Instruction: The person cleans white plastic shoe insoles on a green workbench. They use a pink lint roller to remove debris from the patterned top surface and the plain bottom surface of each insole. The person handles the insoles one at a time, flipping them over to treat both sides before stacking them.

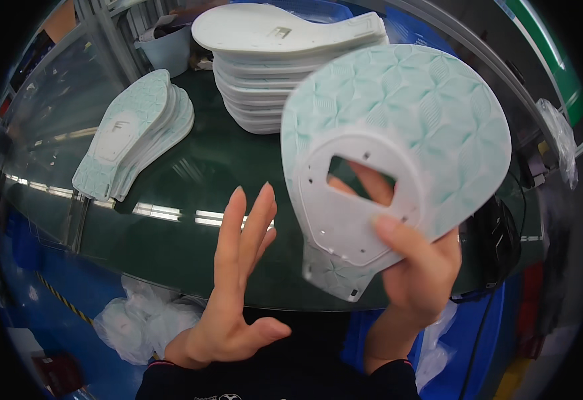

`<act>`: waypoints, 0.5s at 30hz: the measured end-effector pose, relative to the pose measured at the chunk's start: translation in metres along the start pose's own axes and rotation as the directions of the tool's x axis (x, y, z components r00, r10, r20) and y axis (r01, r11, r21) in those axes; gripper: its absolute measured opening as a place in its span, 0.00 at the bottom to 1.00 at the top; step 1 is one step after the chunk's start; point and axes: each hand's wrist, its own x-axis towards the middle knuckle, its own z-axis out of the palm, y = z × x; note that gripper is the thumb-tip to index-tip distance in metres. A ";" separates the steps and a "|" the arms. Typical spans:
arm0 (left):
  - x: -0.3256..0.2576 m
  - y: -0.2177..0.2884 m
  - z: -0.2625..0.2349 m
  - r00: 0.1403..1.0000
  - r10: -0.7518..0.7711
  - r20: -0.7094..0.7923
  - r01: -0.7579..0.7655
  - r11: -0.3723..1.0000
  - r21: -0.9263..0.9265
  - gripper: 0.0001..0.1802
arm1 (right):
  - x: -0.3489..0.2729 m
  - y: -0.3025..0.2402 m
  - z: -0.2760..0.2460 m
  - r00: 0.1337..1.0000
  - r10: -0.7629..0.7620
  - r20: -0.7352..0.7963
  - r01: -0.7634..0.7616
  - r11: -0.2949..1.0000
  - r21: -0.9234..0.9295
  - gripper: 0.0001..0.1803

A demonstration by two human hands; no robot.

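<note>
My right hand (418,267) grips a large rounded pad (438,113) with a pale green petal pattern. Its thumb presses the white plate on the pad, beside a cut-out window through which other fingers show. The pad is tilted up, its narrow end pointing down toward me. To its left, my left hand (235,280) is raised with fingers stretched out and nothing in it. Beyond the hands stands a tall stack of similar white pads (251,87). A smaller stack of green-patterned pads (131,127) lies at the left of the dark green table (191,167).
A light blue bin (166,52) stands at the back left beside a metal frame post. Crumpled clear plastic bags (138,320) lie below the table's front edge. At the right, a black object (495,233) with a cable sits by the table's edge.
</note>
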 end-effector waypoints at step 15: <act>0.019 0.018 -0.006 0.978 -0.198 -0.065 0.124 0.803 -0.583 0.55 | -0.052 0.048 -0.016 0.869 -0.401 -0.292 0.262 0.871 -0.415 0.41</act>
